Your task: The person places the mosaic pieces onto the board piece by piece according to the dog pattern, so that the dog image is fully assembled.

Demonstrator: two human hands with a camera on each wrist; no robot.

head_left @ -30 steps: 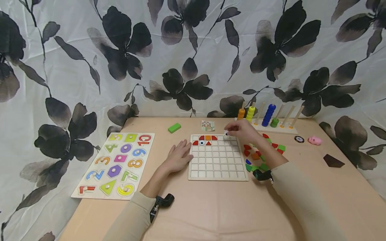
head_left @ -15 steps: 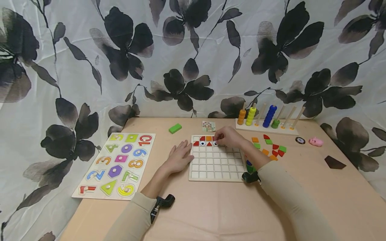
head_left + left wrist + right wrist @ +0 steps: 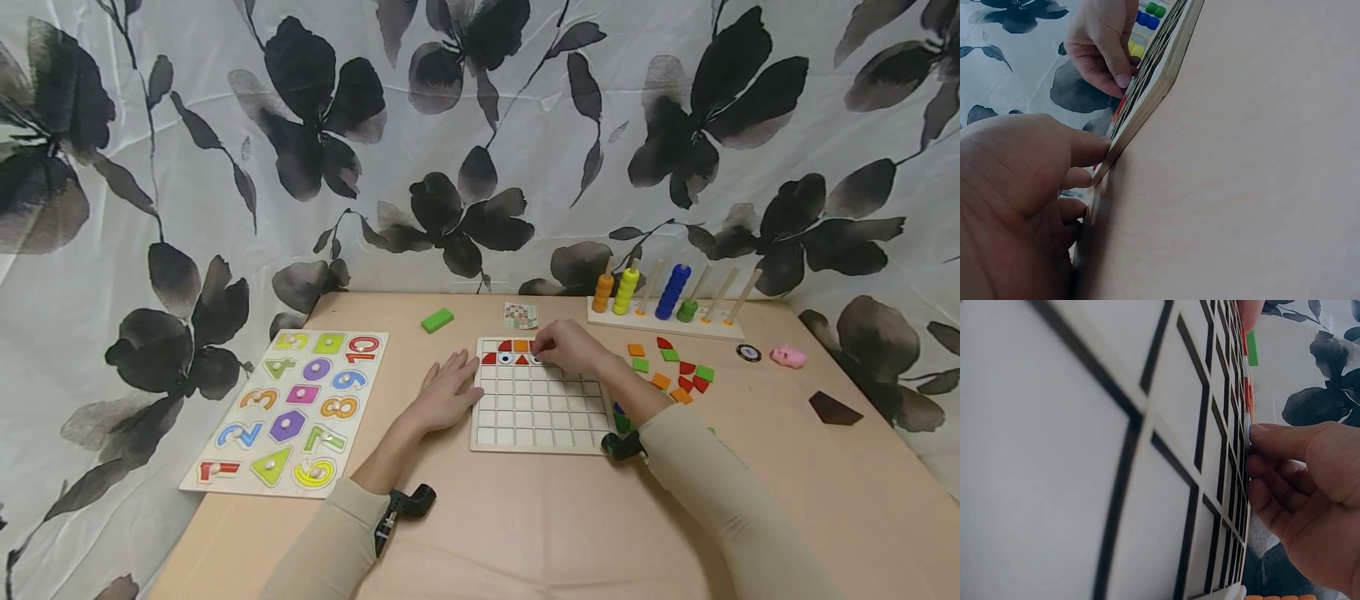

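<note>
A white grid board lies mid-table. In its top two rows at the left sit red tiles, an orange square tile and a white tile with an eye-like dot. My right hand holds a second eye tile at the second row, just right of a red triangle; the fingers hide most of it. In the right wrist view, the thumb presses at the grid surface. My left hand lies with fingers extended along the board's left edge, the thumb touching that edge.
Loose red, green and orange tiles lie right of the board. Behind stands a peg rack with coloured beads. A number puzzle board lies left. Around are a green block, picture card, pink pig and dark pentagon.
My right hand has moved left and slightly nearer, from the board's top edge to the second row, bringing the eye tile along. Over the last half second it stays there. The left hand keeps still.
</note>
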